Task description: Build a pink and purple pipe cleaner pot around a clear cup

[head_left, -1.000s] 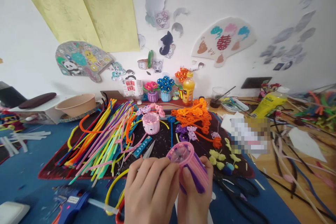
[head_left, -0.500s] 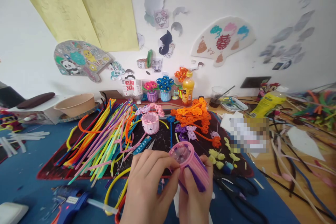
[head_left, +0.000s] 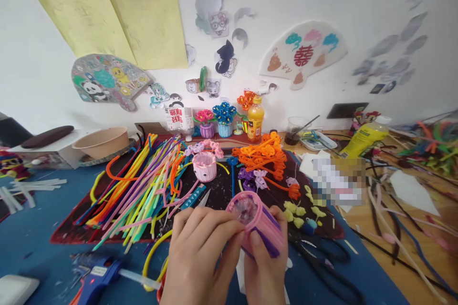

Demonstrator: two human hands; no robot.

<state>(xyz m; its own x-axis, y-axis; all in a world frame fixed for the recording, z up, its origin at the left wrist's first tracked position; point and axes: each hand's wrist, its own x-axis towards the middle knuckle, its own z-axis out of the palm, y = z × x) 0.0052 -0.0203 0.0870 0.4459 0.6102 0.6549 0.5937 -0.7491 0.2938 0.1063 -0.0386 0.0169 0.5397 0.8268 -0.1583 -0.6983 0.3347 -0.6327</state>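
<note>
A small cup wrapped in pink and purple pipe cleaners (head_left: 259,221) lies tilted on its side in both my hands, its open mouth facing away from me. My left hand (head_left: 198,257) pinches its rim with bent fingers. My right hand (head_left: 265,267) wraps round its purple side from below, thumb pressed on the pipe cleaners. Just beyond my hands a spread of loose coloured pipe cleaners (head_left: 143,181) covers a dark mat (head_left: 222,190).
A blue glue gun (head_left: 96,276) lies at the near left. A finished pink wrapped cup (head_left: 204,166) stands on the mat, with orange pipe-cleaner shapes (head_left: 263,155) behind. Black scissors (head_left: 322,259) lie right of my hands. Bottles, flower pots and a beige bowl (head_left: 102,140) line the wall.
Both hands and the cup stay nearly in place; my left fingers have shifted slightly along the rim and the view has dropped a little.
</note>
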